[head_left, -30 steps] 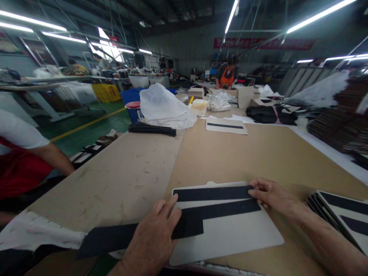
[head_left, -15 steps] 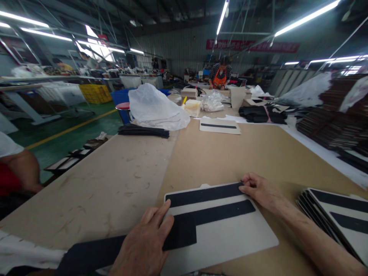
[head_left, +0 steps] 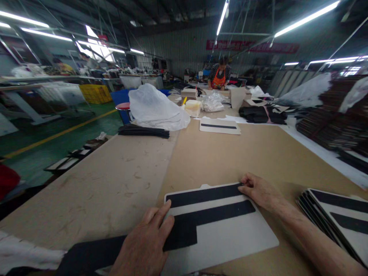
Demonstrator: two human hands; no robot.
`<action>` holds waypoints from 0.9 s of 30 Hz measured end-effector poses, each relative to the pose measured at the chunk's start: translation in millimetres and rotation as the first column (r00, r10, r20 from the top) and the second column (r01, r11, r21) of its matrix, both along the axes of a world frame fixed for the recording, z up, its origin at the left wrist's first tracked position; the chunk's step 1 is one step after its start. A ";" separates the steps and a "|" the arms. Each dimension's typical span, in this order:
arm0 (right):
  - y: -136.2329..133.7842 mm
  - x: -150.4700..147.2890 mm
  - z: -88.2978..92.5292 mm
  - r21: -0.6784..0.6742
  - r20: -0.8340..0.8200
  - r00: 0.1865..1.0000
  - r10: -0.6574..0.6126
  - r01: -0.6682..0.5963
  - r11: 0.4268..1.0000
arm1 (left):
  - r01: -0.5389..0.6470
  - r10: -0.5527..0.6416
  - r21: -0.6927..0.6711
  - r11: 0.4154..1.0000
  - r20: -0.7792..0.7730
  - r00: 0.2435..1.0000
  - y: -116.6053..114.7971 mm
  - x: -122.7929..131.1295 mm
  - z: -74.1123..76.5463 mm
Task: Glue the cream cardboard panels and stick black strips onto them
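Note:
A pale board [head_left: 230, 239] with a rounded corner lies flat on the brown table covering. Two black strips run across it: an upper strip [head_left: 204, 194] along the far edge and a lower strip [head_left: 221, 212] joined to a black square patch. My left hand [head_left: 145, 237] lies on the board's left edge, index finger and thumb stretched out and apart, the index tip on the upper strip's left end. Its other fingers are partly hidden. With thumb and fingers pinched together, my right hand [head_left: 255, 191] holds the upper strip's right end at the far right corner.
At right is a stack of similar boards [head_left: 342, 218]. Black material [head_left: 92, 251] lies at lower left. Farther off are a flat pile of black strips [head_left: 143, 131], a white plastic bag [head_left: 158, 109] and another striped board [head_left: 220, 126]. A co-worker in an orange apron [head_left: 219, 79] stands at the far end.
Both my hands stay almost in place, the right shifting very slightly left along the strip. At far left, a person's arm has moved out of view.

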State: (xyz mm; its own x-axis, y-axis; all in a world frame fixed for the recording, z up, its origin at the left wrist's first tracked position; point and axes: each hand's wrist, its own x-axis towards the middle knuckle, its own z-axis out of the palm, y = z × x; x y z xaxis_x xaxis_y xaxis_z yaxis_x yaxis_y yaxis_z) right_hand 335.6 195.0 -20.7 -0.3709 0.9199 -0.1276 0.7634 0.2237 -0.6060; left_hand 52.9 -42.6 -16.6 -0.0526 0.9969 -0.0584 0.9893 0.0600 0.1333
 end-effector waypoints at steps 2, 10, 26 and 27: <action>3.0 0.6 -2.0 0.056 0.071 0.997 0.038 -0.042 0.998 | -0.013 0.013 -0.004 1.000 0.014 1.000 -0.5 0.6 2.0; -35.0 -29.7 32.5 0.220 0.546 0.815 0.194 -0.363 0.905 | -0.023 0.024 -0.013 1.000 0.067 0.997 15.2 9.8 38.7; -62.8 20.9 23.3 0.347 0.633 0.762 0.138 -0.438 0.829 | 0.039 -0.034 0.176 0.984 -0.034 0.999 12.1 3.1 18.4; -61.5 30.4 22.1 0.341 0.593 0.791 0.150 -0.416 0.843 | 0.036 -0.033 0.201 0.979 -0.017 0.999 8.9 -0.5 14.4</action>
State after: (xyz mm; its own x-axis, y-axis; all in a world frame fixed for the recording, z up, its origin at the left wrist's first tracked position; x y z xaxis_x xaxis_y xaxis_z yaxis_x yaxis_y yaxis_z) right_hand 366.0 133.6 1.4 -0.6184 0.7859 0.0009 0.7829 0.6160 0.0875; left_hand 52.4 -33.7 -2.2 -0.0177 0.9894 0.1444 0.9921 -0.0006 0.1254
